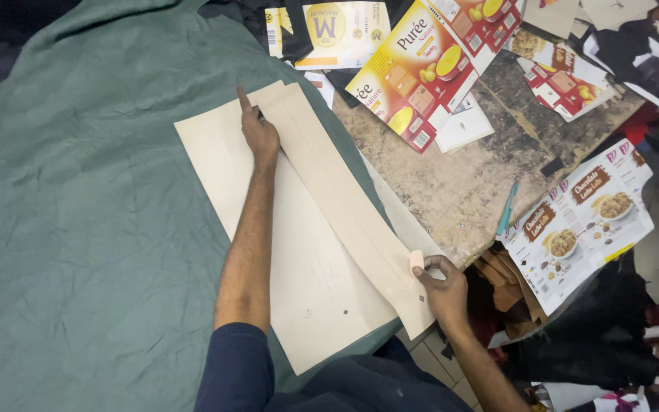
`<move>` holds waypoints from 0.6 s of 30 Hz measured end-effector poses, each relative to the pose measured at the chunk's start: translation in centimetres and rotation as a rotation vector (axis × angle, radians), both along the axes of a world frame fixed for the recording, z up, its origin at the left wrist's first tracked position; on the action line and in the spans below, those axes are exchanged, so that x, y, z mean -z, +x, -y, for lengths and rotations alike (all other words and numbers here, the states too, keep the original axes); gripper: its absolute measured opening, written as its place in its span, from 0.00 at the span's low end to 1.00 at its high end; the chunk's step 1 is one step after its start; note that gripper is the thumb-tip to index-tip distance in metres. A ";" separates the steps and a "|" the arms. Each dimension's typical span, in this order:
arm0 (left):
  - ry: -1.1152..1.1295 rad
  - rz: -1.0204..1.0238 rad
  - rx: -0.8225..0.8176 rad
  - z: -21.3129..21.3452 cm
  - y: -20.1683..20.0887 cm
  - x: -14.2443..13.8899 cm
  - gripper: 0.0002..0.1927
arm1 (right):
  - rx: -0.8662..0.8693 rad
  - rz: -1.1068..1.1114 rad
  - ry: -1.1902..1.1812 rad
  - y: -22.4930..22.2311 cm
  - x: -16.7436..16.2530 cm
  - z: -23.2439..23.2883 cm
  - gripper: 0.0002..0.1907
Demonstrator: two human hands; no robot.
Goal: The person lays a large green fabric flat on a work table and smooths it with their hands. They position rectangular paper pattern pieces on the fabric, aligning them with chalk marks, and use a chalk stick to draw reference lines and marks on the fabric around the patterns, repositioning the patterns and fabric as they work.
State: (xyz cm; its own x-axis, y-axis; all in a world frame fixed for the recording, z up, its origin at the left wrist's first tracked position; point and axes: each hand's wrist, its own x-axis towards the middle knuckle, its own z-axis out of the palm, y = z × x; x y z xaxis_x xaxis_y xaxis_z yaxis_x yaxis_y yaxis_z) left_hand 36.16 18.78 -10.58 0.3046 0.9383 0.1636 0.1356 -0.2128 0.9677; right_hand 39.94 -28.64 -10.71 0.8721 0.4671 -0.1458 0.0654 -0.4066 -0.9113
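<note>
The left hand presses flat, forefinger out, on the long narrow card pattern strip, which lies across a wider pattern on green cloth. At five o'clock the right hand pinches tailor's chalk. The strip looks light, stiff, slide-prone; best held at its ends.

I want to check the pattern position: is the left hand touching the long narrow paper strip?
Touching. The head view shows the left hand pressed flat at the far end of the long narrow paper strip, fingers on its edge, no gap visible.
</note>
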 end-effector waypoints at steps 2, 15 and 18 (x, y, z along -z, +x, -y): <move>0.055 0.010 -0.066 0.4 0.2 -0.1 0.42 | 0.039 -0.080 -0.026 -0.5 -0.7 -0.8 0.07; 0.413 -0.778 0.038 0.6 4.0 0.2 0.26 | 0.059 -0.205 -0.007 1.7 2.1 -4.5 0.09; 0.467 -0.819 0.039 0.8 4.8 1.4 0.22 | 0.045 -0.220 -0.066 2.1 2.6 -4.8 0.09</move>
State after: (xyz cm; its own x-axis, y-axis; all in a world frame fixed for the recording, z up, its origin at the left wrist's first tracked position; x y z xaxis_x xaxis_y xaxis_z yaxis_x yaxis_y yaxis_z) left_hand 40.93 17.95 -12.01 0.5213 0.8185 0.2414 0.7200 -0.5737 0.3904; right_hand 42.01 -23.88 -13.33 0.8356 0.4117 -0.3636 -0.1515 -0.4635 -0.8730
